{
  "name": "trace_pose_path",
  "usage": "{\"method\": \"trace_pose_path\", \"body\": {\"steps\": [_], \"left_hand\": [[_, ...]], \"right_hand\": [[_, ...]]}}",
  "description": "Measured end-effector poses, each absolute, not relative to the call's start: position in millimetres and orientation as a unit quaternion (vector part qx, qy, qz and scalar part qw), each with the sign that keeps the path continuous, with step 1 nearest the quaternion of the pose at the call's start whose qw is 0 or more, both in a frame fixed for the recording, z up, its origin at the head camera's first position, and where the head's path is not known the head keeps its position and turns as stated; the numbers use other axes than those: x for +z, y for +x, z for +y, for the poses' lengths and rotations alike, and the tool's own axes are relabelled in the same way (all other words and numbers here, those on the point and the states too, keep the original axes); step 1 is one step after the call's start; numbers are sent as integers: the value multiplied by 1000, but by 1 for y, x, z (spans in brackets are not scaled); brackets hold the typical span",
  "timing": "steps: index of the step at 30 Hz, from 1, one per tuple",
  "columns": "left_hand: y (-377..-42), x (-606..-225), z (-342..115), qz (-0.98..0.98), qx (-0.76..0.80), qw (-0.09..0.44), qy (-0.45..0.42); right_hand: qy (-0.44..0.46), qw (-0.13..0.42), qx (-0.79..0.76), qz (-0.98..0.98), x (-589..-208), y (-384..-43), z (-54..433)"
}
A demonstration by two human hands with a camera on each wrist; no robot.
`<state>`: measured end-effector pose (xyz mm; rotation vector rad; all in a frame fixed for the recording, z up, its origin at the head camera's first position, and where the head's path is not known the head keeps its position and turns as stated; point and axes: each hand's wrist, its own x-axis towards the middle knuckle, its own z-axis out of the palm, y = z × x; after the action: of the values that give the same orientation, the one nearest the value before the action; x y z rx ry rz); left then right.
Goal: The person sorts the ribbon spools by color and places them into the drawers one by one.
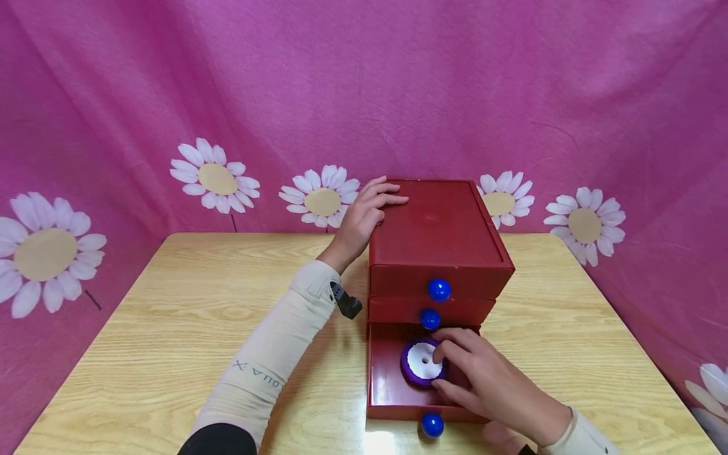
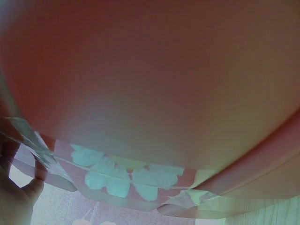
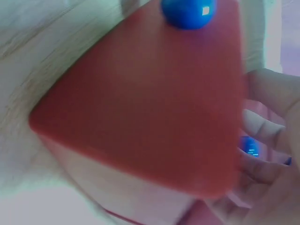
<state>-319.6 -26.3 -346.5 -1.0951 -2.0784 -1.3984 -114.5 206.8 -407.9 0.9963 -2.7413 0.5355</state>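
A red plastic drawer unit (image 1: 438, 227) with blue knobs stands on the table, its bottom drawer (image 1: 387, 373) pulled out. In that drawer is a round roll-like thing (image 1: 419, 360) with a purple rim, a white face and a small centre hole. My right hand (image 1: 483, 379) reaches into the drawer and grips its right side between thumb and curled fingers. In the right wrist view the red drawer front (image 3: 150, 103) hides the roll. My left hand (image 1: 364, 215) rests on the unit's top left edge, fingers extended over the top.
The wooden table (image 1: 227, 284) spreads to both sides of the drawer unit. Behind it hangs a pink cloth (image 1: 341, 82) with large white flowers. The bottom drawer's blue knob (image 1: 432, 425) sticks out towards me.
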Motion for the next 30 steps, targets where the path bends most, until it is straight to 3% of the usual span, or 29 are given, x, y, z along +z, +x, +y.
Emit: {"method": "trace_pose_path", "body": {"steps": [6, 14, 21, 30], "left_hand": [[-321, -346, -25, -742, -501, 202, -396], [-321, -347, -26, -743, -505, 198, -392], [-320, -346, -26, -742, -501, 205, -396], [-319, -345, -26, -740, -505, 200, -396]], "right_hand": [[327, 77, 218, -916, -388, -90, 208], [374, -27, 302, -877, -389, -69, 204], [409, -95, 252, -872, -406, -66, 200], [359, -185, 222, -888, -412, -69, 198]]}}
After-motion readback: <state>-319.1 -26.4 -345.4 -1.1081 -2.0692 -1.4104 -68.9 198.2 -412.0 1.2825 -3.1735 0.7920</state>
